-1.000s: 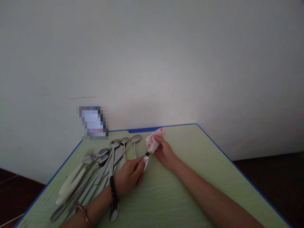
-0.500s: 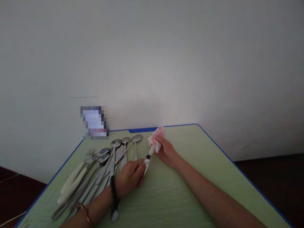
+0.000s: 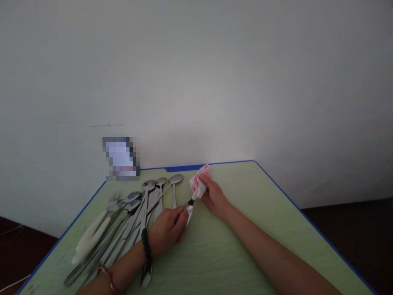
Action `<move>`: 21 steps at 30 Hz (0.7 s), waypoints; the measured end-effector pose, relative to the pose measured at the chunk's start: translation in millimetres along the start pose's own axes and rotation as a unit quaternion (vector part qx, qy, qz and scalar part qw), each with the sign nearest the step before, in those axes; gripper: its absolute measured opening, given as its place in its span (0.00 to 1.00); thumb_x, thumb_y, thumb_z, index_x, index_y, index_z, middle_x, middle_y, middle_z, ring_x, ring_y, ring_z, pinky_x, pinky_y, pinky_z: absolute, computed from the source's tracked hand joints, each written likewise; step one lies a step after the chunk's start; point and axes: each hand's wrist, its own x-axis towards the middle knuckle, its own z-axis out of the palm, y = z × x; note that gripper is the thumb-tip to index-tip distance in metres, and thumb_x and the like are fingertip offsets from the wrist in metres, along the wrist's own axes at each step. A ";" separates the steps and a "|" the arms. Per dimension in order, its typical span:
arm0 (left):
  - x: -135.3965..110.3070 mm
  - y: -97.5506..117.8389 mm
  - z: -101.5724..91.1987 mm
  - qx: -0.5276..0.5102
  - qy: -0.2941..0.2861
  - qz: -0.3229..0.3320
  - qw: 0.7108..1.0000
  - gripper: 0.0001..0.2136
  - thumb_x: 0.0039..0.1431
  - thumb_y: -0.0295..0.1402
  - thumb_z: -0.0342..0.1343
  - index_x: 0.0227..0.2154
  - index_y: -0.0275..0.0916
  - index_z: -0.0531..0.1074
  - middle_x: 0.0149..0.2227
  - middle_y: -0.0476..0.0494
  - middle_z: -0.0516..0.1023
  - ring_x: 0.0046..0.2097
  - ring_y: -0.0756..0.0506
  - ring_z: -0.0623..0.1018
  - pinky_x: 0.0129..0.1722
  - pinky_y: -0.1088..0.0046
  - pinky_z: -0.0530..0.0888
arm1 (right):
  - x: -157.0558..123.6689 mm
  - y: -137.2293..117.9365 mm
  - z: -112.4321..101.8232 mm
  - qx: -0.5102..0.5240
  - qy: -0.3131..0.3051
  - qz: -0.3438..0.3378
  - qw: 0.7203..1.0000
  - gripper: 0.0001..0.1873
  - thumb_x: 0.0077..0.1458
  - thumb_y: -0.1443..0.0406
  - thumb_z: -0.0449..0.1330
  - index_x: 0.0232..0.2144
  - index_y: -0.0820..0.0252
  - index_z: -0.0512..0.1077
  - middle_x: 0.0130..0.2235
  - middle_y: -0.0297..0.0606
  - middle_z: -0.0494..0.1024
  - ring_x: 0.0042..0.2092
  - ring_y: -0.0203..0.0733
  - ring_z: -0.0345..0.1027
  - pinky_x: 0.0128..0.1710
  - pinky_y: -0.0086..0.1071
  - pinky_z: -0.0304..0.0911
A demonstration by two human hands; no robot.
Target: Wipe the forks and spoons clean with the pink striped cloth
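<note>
My left hand (image 3: 170, 227) is closed around the metal end of a white-handled utensil (image 3: 190, 202), a piece of cutlery with a dark collar. A shiny, pointed metal part shows past the fingers, but whether it is a knife or a fork I cannot tell. My right hand (image 3: 216, 196) pinches a crumpled pink-and-white cloth (image 3: 199, 183) wrapped over the utensil's handle, hiding most of it. Left of my hands lies a heap of metal spoons (image 3: 149, 185), their long handles crossing partly under my left wrist. Forks with white handles (image 3: 92, 237) lie at the heap's left side.
The green table (image 3: 245, 241) has a blue edge and stands against a pale wall (image 3: 215, 82). A blurred-out device with a lit screen (image 3: 119, 157) leans at the back left corner. Dark floor (image 3: 353, 229) shows beyond the right edge.
The cloth and my right hand have slid slightly along the handle toward my left hand, covering more of it. My left hand keeps its hold; the view has shifted a little.
</note>
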 end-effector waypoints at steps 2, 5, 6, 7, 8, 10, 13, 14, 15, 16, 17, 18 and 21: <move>-1.1 -0.8 -0.1 -0.010 -0.005 0.003 1.000 0.18 0.61 0.38 0.38 0.17 0.40 0.59 0.11 0.55 0.63 0.16 0.52 0.64 0.22 0.78 0.62 | 2.2 -2.1 0.4 0.036 0.026 -0.010 0.999 0.07 0.42 0.63 0.63 0.23 0.60 0.70 0.25 0.29 0.71 0.27 0.31 0.62 0.35 0.30 0.62; -0.7 -3.8 0.9 -0.053 0.004 -0.007 0.999 0.19 0.60 0.40 0.39 0.17 0.40 0.59 0.11 0.55 0.63 0.16 0.52 0.63 0.20 0.78 0.61 | 6.0 -3.9 -1.9 0.057 0.034 -0.023 0.997 0.06 0.43 0.64 0.63 0.24 0.59 0.68 0.24 0.27 0.70 0.27 0.30 0.63 0.34 0.29 0.63; 0.1 -5.1 1.5 -0.080 0.017 -0.017 0.997 0.19 0.60 0.42 0.38 0.17 0.40 0.59 0.11 0.55 0.62 0.16 0.53 0.63 0.19 0.79 0.61 | 7.2 -4.2 -3.1 0.058 0.029 -0.024 0.998 0.06 0.43 0.65 0.63 0.25 0.59 0.68 0.24 0.27 0.70 0.27 0.30 0.63 0.33 0.28 0.63; 1.0 -6.4 2.2 -0.113 0.035 -0.031 0.993 0.20 0.60 0.44 0.38 0.17 0.40 0.60 0.11 0.55 0.62 0.15 0.53 0.62 0.18 0.79 0.60 | 8.3 -4.4 -4.4 0.055 0.022 -0.020 0.998 0.06 0.43 0.65 0.63 0.25 0.58 0.68 0.24 0.27 0.70 0.27 0.31 0.64 0.32 0.27 0.64; 2.0 -7.5 2.9 -0.149 0.056 -0.046 0.986 0.20 0.59 0.46 0.38 0.18 0.40 0.60 0.11 0.55 0.62 0.15 0.53 0.61 0.16 0.79 0.59 | 9.2 -4.7 -5.7 0.051 0.015 -0.012 0.998 0.07 0.43 0.65 0.63 0.26 0.58 0.68 0.25 0.27 0.71 0.28 0.31 0.64 0.30 0.27 0.64; 3.9 -9.0 3.7 -0.221 0.096 -0.072 0.968 0.22 0.57 0.50 0.37 0.19 0.39 0.60 0.11 0.56 0.61 0.13 0.54 0.60 0.13 0.80 0.57 | 10.2 -5.3 -8.1 0.045 0.006 0.011 0.999 0.08 0.43 0.64 0.63 0.27 0.58 0.68 0.26 0.29 0.73 0.29 0.32 0.66 0.27 0.26 0.63; 5.3 -9.3 3.6 -0.306 0.129 -0.080 0.940 0.22 0.55 0.54 0.37 0.22 0.39 0.59 0.12 0.57 0.62 0.12 0.55 0.61 0.11 0.81 0.56 | 10.0 -6.1 -10.4 0.040 0.007 0.022 0.999 0.09 0.43 0.63 0.64 0.28 0.59 0.69 0.28 0.31 0.75 0.30 0.32 0.68 0.27 0.24 0.64; 5.5 -9.1 3.4 -0.324 0.134 -0.068 0.934 0.22 0.55 0.54 0.38 0.23 0.39 0.59 0.14 0.57 0.63 0.12 0.55 0.62 0.10 0.82 0.57 | 9.6 -6.1 -10.9 0.037 0.008 0.020 0.999 0.09 0.43 0.63 0.64 0.28 0.59 0.70 0.28 0.31 0.75 0.30 0.32 0.69 0.28 0.24 0.65; 5.5 -8.8 3.4 -0.334 0.138 -0.052 0.931 0.20 0.55 0.53 0.40 0.25 0.40 0.59 0.15 0.57 0.64 0.12 0.55 0.62 0.10 0.82 0.57 | 9.1 -6.0 -11.4 0.031 0.008 0.019 0.999 0.10 0.43 0.62 0.65 0.28 0.59 0.70 0.29 0.32 0.76 0.31 0.32 0.69 0.29 0.25 0.65; 5.7 -8.6 3.6 -0.334 0.140 -0.033 0.931 0.18 0.55 0.51 0.44 0.27 0.40 0.58 0.17 0.58 0.65 0.12 0.56 0.63 0.10 0.83 0.58 | 8.4 -5.8 -11.8 0.022 0.004 0.020 1.000 0.10 0.43 0.61 0.65 0.29 0.60 0.70 0.30 0.33 0.76 0.31 0.32 0.69 0.30 0.25 0.66; 5.8 -8.5 3.9 -0.327 0.138 -0.017 0.935 0.16 0.54 0.49 0.47 0.28 0.40 0.58 0.17 0.59 0.65 0.12 0.56 0.63 0.11 0.83 0.59 | 7.6 -5.3 -12.1 0.011 -0.002 0.022 1.000 0.12 0.43 0.60 0.65 0.29 0.61 0.71 0.30 0.34 0.76 0.31 0.33 0.69 0.31 0.26 0.66; 6.1 -8.5 4.2 -0.315 0.136 -0.006 0.939 0.15 0.54 0.47 0.50 0.30 0.40 0.58 0.17 0.60 0.64 0.12 0.56 0.63 0.11 0.84 0.59 | 6.5 -4.8 -12.3 -0.002 -0.013 0.024 1.000 0.13 0.43 0.60 0.65 0.30 0.61 0.71 0.31 0.35 0.77 0.31 0.33 0.69 0.32 0.26 0.67; 6.9 -8.9 4.6 -0.290 0.142 -0.001 0.946 0.14 0.55 0.42 0.51 0.38 0.39 0.59 0.14 0.62 0.63 0.13 0.55 0.63 0.11 0.84 0.60 | 2.3 -3.0 -12.3 -0.047 -0.067 0.038 0.996 0.14 0.43 0.59 0.65 0.30 0.63 0.71 0.32 0.36 0.77 0.31 0.34 0.70 0.32 0.28 0.67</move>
